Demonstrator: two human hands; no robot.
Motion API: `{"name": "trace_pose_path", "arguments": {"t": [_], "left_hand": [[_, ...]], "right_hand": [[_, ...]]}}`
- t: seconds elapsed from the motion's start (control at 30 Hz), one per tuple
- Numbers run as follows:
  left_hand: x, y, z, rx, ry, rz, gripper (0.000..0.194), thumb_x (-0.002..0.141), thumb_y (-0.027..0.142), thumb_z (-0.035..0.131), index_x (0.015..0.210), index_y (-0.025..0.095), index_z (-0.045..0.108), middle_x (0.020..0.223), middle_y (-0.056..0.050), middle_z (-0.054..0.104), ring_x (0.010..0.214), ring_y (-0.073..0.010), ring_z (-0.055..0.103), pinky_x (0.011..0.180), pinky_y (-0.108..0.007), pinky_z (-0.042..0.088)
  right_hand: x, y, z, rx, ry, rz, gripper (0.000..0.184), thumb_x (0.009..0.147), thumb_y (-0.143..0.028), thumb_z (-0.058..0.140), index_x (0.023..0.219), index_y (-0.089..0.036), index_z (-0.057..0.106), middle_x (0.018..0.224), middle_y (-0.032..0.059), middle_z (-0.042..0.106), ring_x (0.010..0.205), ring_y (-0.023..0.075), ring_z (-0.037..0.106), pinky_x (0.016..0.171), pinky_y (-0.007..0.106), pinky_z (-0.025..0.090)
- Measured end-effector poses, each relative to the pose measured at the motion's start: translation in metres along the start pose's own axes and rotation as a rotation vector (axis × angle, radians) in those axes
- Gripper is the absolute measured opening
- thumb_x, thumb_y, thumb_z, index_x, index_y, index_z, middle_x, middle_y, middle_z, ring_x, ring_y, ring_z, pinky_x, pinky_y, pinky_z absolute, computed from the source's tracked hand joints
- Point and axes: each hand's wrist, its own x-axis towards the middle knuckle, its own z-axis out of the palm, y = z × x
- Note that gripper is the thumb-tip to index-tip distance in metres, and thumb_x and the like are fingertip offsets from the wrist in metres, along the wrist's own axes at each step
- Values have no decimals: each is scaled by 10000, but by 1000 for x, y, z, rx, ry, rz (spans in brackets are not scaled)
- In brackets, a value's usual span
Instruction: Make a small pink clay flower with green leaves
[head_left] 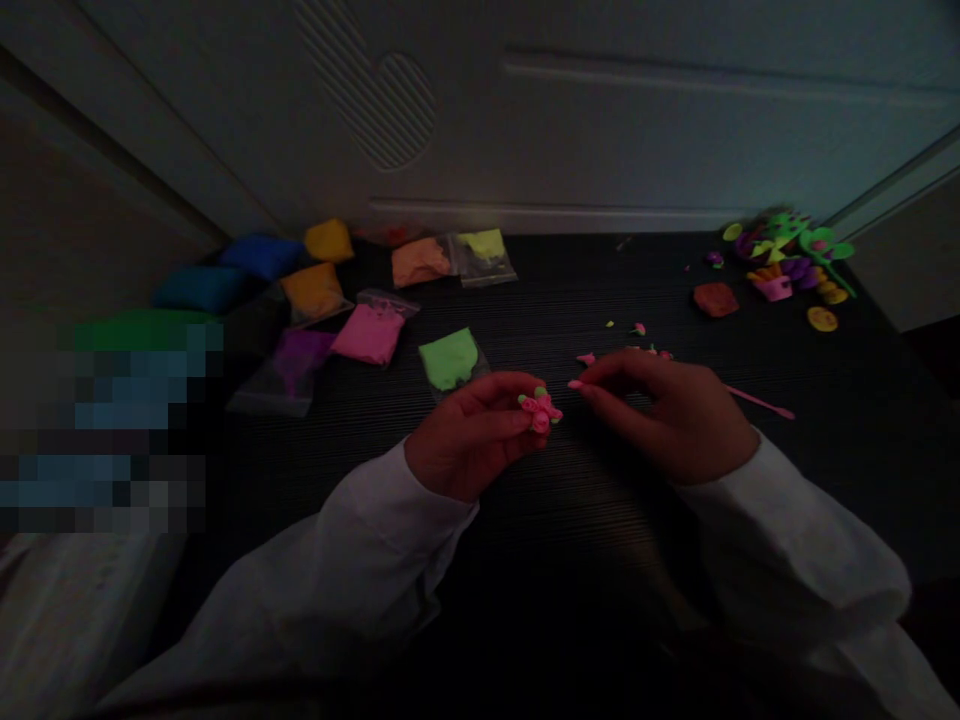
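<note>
My left hand (480,425) is closed around a small bunch of pink clay roses (541,415) with green bits at their edges, holding it above the dark table. Just to its right, the thumb and fingertips of my right hand (667,410) pinch a small pink piece (576,384), apart from the roses. Whether that piece is clay or a tool's tip I cannot tell. Behind my right hand, several small pink and green flower pieces (639,328) lie on the table, partly hidden. A thin pink tool (761,402) shows to the right of that hand.
Light green clay (450,358) in a bag lies beyond my left hand. Bags of pink (371,330), purple (300,360), orange and blue clay line the left. A reddish lump (715,299) and colourful clay flowers (795,255) are at the back right, before a pale panel (637,140).
</note>
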Motion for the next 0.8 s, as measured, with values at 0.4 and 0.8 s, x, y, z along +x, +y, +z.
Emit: {"name": "trace_pose_path", "arguments": {"t": [0.4, 0.8], "left_hand": [[2, -3, -1, 80, 18, -20, 193, 601, 41, 586, 762, 145, 599, 715, -23, 642, 667, -92, 586, 629, -185, 453], [4, -4, 1, 101, 61, -16, 182, 590, 44, 600, 744, 142, 610, 718, -20, 649, 662, -93, 589, 636, -196, 449]], "right_hand": [[-6, -8, 1, 32, -55, -145, 145, 757, -223, 461, 857, -177, 557, 783, 4, 612, 701, 100, 556, 629, 205, 419], [-8, -10, 2, -25, -44, -158, 154, 765, -232, 450, 861, -176, 556, 794, 11, 608, 720, 108, 563, 655, 216, 420]]}}
